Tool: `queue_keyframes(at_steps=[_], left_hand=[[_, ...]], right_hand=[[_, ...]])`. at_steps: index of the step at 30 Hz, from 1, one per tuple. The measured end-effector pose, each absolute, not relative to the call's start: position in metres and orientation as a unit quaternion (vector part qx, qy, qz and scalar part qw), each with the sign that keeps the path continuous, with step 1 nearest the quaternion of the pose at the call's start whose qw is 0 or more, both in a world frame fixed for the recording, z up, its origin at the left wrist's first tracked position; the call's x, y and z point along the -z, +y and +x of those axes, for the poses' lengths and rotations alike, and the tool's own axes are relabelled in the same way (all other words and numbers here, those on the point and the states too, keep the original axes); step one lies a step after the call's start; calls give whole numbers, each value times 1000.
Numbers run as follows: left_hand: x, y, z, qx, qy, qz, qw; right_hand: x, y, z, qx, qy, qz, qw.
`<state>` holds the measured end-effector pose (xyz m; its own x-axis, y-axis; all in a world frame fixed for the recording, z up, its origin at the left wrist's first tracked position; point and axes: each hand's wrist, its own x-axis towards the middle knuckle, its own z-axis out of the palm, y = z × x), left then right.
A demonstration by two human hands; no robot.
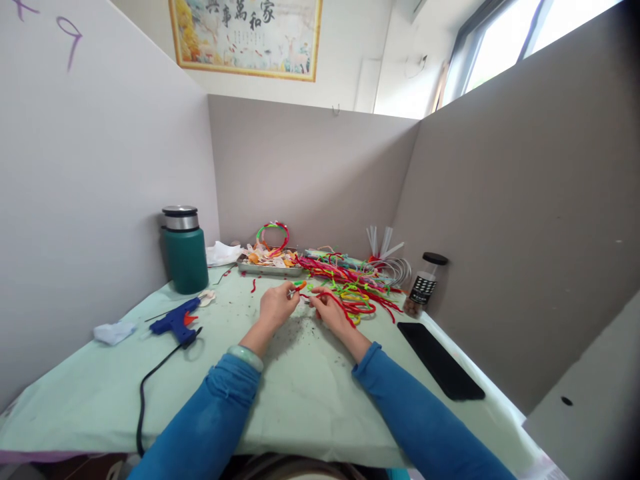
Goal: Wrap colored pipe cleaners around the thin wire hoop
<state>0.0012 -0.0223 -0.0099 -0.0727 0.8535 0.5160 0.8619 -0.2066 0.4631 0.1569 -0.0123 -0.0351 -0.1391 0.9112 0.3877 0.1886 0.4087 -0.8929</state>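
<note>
My left hand (278, 303) is closed, thumb and fingers pinched on a small orange-and-green piece (301, 286); its exact kind is too small to make out. Just to its right, my right hand (327, 309) pinches a red pipe cleaner (341, 304), which curves back over the fingers towards the wrist. The fingertips of the two hands nearly meet above the pale green tablecloth (310, 387). Right behind my right hand lies a heap of colourful pipe cleaners (345, 271), mostly red and pink, with bent yellow and green ones at its near side.
A metal tray (270, 271) of small cut pieces stands at the back, with a multicoloured ring (286, 233) on it. To the left are a green bottle (186, 257) and a blue glue gun (175, 322) with its cord. A jar (423, 287) and black flat object (440, 360) lie right.
</note>
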Motion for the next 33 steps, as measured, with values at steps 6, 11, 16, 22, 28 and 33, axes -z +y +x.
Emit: queue_keyframes(at_steps=[6,11,16,22,28,33], left_hand=[[7,-27,1,356,-618,-700,30],[5,-30,2,346,-592,-727,34],[9,-26,-1,349,-566,-745,43],[12,-24,-2,334,-550,-761,80],[13,-24,-2,328,-528,-776,108],[14,-22,-4,337,-514,-780,115]], right_hand=[[40,-5,165,-226,-713,-419,515],[40,-2,166,-211,-739,-362,528],[45,3,165,-179,-774,-331,509],[49,7,165,-168,-779,-325,509],[44,3,165,-148,-789,-337,491],[40,0,164,-128,-790,-349,487]])
